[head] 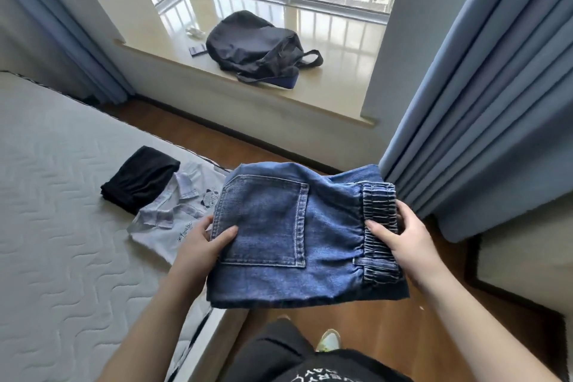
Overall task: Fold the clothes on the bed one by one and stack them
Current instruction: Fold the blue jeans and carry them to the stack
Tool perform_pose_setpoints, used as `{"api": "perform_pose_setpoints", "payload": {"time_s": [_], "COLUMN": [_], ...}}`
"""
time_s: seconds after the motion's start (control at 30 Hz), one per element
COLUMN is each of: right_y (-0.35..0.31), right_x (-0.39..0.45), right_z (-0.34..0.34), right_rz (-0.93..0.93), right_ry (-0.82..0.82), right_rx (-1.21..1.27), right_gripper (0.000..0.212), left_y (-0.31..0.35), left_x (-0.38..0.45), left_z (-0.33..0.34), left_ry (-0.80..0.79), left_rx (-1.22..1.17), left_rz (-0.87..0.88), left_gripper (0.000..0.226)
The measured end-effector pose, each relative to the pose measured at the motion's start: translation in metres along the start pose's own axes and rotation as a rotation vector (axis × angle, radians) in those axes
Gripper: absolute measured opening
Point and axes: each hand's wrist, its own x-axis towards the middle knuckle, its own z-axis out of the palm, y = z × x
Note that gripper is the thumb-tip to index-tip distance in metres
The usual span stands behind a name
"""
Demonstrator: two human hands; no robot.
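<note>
I hold a folded pair of blue jeans (297, 236) in the air beside the bed, back pocket facing up. My left hand (201, 245) grips its left edge, thumb on top of the denim. My right hand (403, 239) grips the elastic waistband on the right, thumb on top. On the mattress (55, 211) to the left lies a folded white collared shirt (167, 220) with a small print. A folded black garment (139, 178) sits on the shirt's far end.
The mattress edge runs under my left forearm. Wooden floor (387, 319) lies below the jeans. A black backpack (257, 46) rests on the window sill ahead. Blue curtains (483, 102) hang at right.
</note>
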Motion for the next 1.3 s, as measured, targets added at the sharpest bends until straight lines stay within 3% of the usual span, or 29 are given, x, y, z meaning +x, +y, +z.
{"api": "perform_pose_setpoints", "payload": {"time_s": [0.27,0.57,0.83,1.3], "right_y": [-0.029,-0.075,-0.104,-0.155], "right_x": [0.115,0.240,0.344,0.542], "right_z": [0.024,0.056,0.076,0.158], "right_rz": [0.002,-0.030,-0.047,-0.067], "right_ry": [-0.100,-0.170,-0.260,-0.642], "right_rx": [-0.042,-0.081,-0.142,-0.047], "right_gripper": [0.057,0.047,0.052,0.045], "left_y": [0.024,0.064,0.103,0.147], "left_x": [0.084,0.190,0.257,0.350], "left_z": [0.002,0.005,0.008,0.019], "left_ry": [0.090,0.174,0.260,0.632], "left_rx": [-0.062,-0.120,-0.166,-0.216], "left_rz": [-0.017,-0.021,-0.039,-0.052], "left_gripper": [0.045,0.031,0.030,0.029]}}
